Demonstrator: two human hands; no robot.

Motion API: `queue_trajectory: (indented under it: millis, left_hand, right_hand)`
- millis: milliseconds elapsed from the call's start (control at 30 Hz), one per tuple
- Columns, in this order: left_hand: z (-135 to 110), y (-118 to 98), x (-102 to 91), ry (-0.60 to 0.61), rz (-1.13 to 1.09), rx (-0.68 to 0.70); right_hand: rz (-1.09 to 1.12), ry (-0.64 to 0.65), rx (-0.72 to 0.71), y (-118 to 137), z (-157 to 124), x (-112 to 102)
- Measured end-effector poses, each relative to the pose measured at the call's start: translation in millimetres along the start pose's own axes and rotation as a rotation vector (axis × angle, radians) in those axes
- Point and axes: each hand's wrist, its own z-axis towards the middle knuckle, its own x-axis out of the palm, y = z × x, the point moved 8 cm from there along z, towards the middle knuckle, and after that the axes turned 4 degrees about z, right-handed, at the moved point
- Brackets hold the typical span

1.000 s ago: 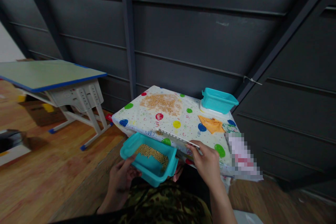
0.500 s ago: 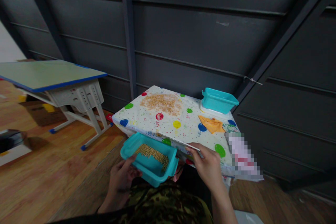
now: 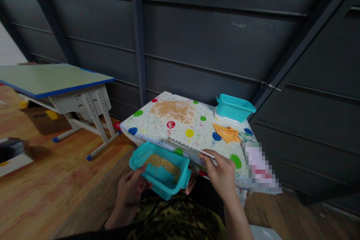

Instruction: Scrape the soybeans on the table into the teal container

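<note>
- Far left there's a pale green desk with blue trim, well apart from the action.
- Left hand: thumb up at the rim, other fingers curled in against the side, so it's got hold of the near teal tub by its left end.
- That tub sits right at the table's near edge, with tan beans banked along its far side and bare floor toward the person.
- Behind it, a loose bean pile is spread over the balloon-print tablecloth.
- Thin white strip, slotted-looking, slants along the near table edge just above the tub.
- Right hand has its fingers pinched round the strip's right end.
- Further right: crumpled orange cloth, then another teal tub behind it.
- Last, a pixelated packet; can't make it out.
</note>
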Motion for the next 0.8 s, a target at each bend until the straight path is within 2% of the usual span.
queue_trajectory:
  millis: [100,233,400,567,800]
  left_hand:
    - [7,6,-5.0,-0.009,0.0,-0.019]
    - [13,10,-9.9,-0.015,0.018,-0.017]
    - [2,-1,-4.8,-0.027,0.036,-0.015]
    - [-13,-17,6.3,-0.017,0.043,-0.01]
    - [-13,-18,8.0,0.007,0.039,0.003]
  right_hand:
    - [-0.067,-0.031,0.017,-13,12,7]
    - [-0.117,0.034,0.029,-24,24,26]
    - [-0.13,0.117,0.055,-27,25,39]
    - [-0.086,0.115,0.018,-17,18,33]
    - [0.016,0.105,-0.101,16,-2,17]
